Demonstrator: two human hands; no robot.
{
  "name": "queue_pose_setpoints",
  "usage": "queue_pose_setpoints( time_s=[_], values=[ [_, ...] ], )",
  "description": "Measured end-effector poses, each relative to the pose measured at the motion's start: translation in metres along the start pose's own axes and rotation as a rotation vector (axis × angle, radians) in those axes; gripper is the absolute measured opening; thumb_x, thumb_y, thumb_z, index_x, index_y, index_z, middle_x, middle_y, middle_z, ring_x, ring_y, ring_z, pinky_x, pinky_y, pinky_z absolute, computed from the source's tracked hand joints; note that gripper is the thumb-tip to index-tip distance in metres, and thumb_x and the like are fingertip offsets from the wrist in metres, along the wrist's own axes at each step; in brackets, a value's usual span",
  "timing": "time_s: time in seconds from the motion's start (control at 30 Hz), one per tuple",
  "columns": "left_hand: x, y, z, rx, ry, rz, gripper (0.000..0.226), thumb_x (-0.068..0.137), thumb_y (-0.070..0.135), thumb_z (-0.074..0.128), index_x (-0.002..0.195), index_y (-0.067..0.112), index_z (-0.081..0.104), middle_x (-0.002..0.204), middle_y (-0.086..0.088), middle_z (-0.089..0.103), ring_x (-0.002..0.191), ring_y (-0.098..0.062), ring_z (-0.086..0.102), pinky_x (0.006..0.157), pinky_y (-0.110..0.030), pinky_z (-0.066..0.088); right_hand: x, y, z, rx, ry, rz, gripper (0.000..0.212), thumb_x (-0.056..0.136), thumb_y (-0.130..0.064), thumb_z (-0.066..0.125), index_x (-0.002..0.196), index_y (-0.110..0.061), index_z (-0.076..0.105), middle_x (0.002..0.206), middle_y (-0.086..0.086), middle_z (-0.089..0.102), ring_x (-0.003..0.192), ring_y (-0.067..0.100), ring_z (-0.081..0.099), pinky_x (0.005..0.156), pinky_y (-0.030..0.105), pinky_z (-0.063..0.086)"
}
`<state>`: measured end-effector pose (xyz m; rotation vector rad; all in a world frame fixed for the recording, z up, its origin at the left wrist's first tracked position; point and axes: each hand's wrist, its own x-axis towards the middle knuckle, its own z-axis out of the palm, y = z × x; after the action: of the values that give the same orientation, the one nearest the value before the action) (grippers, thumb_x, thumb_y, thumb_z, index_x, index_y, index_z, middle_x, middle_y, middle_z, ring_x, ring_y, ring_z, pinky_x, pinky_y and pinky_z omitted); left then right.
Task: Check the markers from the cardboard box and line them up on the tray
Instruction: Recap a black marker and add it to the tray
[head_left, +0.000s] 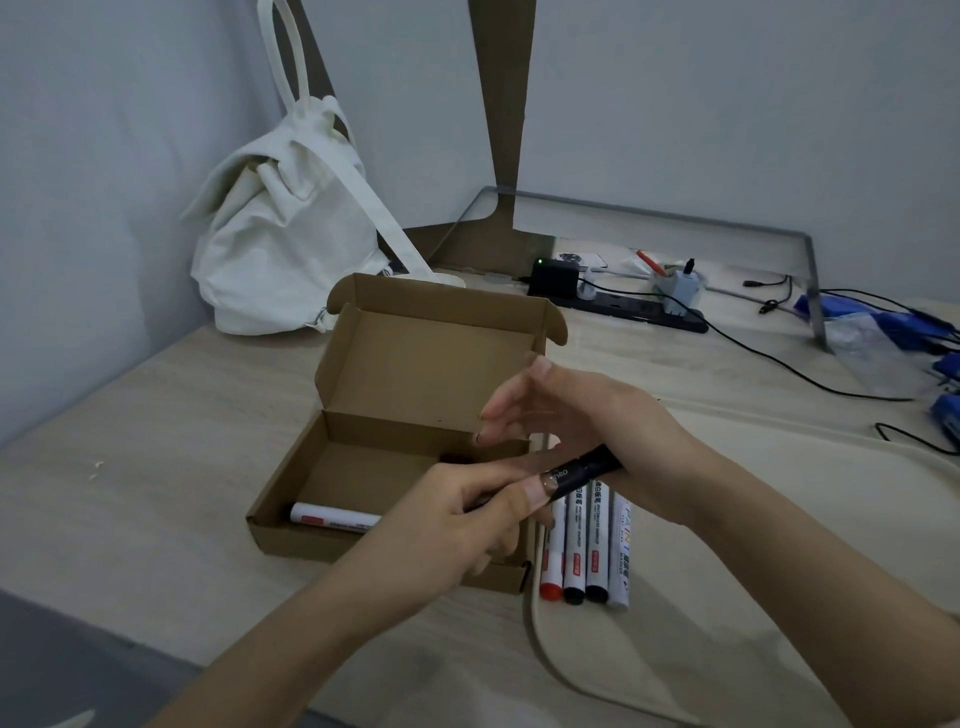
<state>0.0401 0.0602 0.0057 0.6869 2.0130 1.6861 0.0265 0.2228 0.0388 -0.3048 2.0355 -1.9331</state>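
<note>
Black marker (582, 470) in pinch grip of left hand (467, 512), long axis diagonal, toward straight-fingered right hand (571, 415)

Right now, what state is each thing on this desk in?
Brown cardboard box: open, lid flap upright.
White marker with red label: lying inside the box.
Black marker: held in left hand.
Right hand: open, fingers straight.
Four white-bodied markers: lined up side by side on the pale tray.
Black charger: green light on.
</note>
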Motion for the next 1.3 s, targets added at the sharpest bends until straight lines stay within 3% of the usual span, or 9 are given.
queue_pose_setpoints(
  time_s=[0.33,0.47,0.57,0.67,0.73,0.87,0.97,1.07,1.3],
  values=[
    [0.004,-0.004,0.023,-0.206,-0.063,-0.081,0.034,0.080,0.043,0.049,0.085,0.016,0.068,0.053,0.006,0.034,0.040,-0.003,0.025,0.037,-0.014,0.019,-0.008,-0.002,-0.013,-0.146,0.017,0.035,0.044,0.096,-0.034,0.033,0.087,-0.004,0.064,0.084,0.011,0.067,0.088,0.022,0.064,0.081,0.035,0.054],
    [0.011,-0.007,0.031,-0.164,-0.064,-0.089,0.029,0.074,0.049,0.047,0.074,0.027,0.067,0.053,0.007,0.034,0.036,0.000,0.027,0.035,-0.011,0.022,-0.011,0.002,-0.020,-0.031,0.057,0.091,0.041,0.096,-0.033,0.036,0.086,-0.005,0.064,0.082,0.010,0.066,0.083,0.020,0.065,0.081,0.034,0.056],
    [0.015,-0.006,0.025,-0.090,-0.065,-0.030,0.026,0.084,0.039,0.043,0.083,0.023,0.063,0.055,0.008,0.039,0.038,0.000,0.035,0.038,-0.008,0.028,-0.019,-0.003,-0.033,0.094,0.112,0.028,0.036,0.095,-0.031,0.038,0.086,-0.007,0.064,0.082,0.009,0.068,0.085,0.022,0.067,0.081,0.032,0.057],
    [0.016,-0.004,0.022,0.019,-0.010,0.040,0.027,0.081,0.044,0.041,0.091,0.027,0.060,0.055,0.014,0.048,0.046,0.002,0.042,0.045,-0.008,0.033,-0.029,-0.005,-0.043,-0.001,0.201,0.004,0.035,0.087,-0.037,0.043,0.083,-0.012,0.067,0.079,0.004,0.071,0.084,0.019,0.069,0.075,0.025,0.057],
    [0.015,-0.002,0.024,0.109,0.012,0.090,0.026,0.082,0.047,0.042,0.097,0.030,0.056,0.060,0.016,0.058,0.049,0.003,0.047,0.049,-0.014,0.038,-0.032,-0.001,-0.044,-0.059,0.241,0.018,0.035,0.082,-0.040,0.045,0.077,-0.014,0.068,0.076,0.000,0.073,0.080,0.016,0.070,0.069,0.022,0.056],
    [0.015,0.003,0.029,0.454,0.109,0.195,0.018,0.088,0.047,0.042,0.103,0.037,0.047,0.074,-0.003,0.063,0.052,-0.014,0.052,0.049,-0.032,0.041,-0.038,-0.002,-0.042,-0.066,0.255,-0.019,0.041,0.089,-0.040,0.039,0.079,-0.011,0.067,0.073,0.000,0.072,0.076,0.012,0.070,0.067,0.018,0.055],
    [0.013,0.007,0.032,0.653,0.150,0.257,0.019,0.089,0.048,0.039,0.105,0.040,0.047,0.066,0.006,0.057,0.060,-0.009,0.054,0.048,-0.018,0.036,-0.040,-0.009,-0.040,-0.002,0.214,-0.057,0.044,0.094,-0.038,0.033,0.082,-0.010,0.065,0.078,0.004,0.070,0.078,0.016,0.066,0.074,0.023,0.056],
    [0.013,0.008,0.039,0.761,0.205,0.352,0.034,0.086,0.058,0.029,0.109,0.040,0.046,0.065,0.013,0.056,0.071,-0.006,0.054,0.051,-0.019,0.039,-0.040,-0.008,-0.037,0.057,0.174,-0.061,0.046,0.097,-0.037,0.031,0.082,-0.010,0.064,0.080,0.007,0.068,0.081,0.020,0.064,0.079,0.029,0.055],
    [0.017,0.003,0.055,0.771,0.228,0.454,0.044,0.083,0.055,0.023,0.108,0.034,0.053,0.062,0.009,0.061,0.061,-0.013,0.055,0.045,-0.017,0.033,-0.049,0.001,-0.034,0.028,0.199,-0.080,0.045,0.098,-0.032,0.030,0.081,-0.008,0.065,0.070,0.006,0.066,0.072,0.018,0.061,0.065,0.024,0.052]
  ],
)
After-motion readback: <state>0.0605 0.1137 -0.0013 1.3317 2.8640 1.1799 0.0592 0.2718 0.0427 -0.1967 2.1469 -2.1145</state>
